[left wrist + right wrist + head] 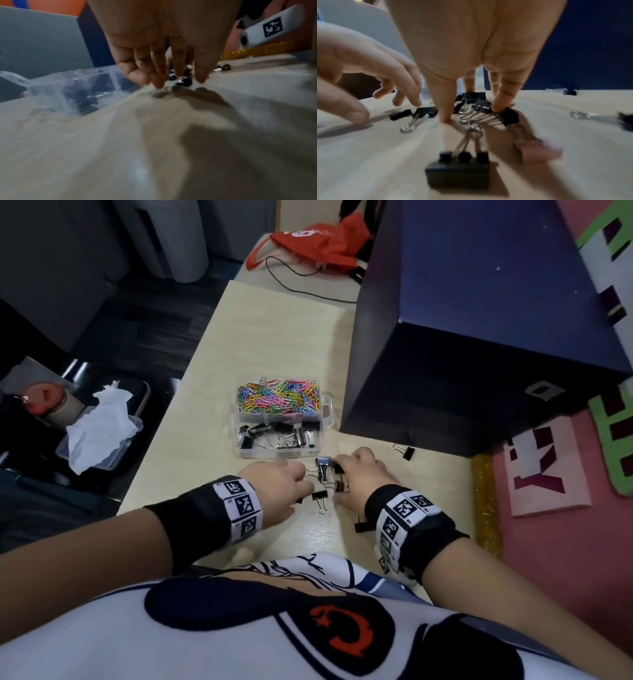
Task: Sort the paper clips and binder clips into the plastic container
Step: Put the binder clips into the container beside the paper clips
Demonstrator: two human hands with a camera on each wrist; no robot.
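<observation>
Binder clips are what remains to be sorted: a small cluster of black ones lies loose on the table, just in front of the plastic container, with one more stranded off to the right near the dark blue box and another close to the right wrist. The container's far compartment is already heaped with coloured paper clips, and I see no paper clips on the table, so that half of the job looks finished. Its near compartment holds several binder clips with room to spare, so I judge the task well past halfway, with a last handful to move. The left hand hovers at the left of the cluster, its fingers loosely spread, tips down at the table and gripping nothing that I can see. The right hand is over the right of the cluster; in the right wrist view its fingers press down on the bunched clips, gathering them rather than lifting, though blur hides any firm pinch
</observation>
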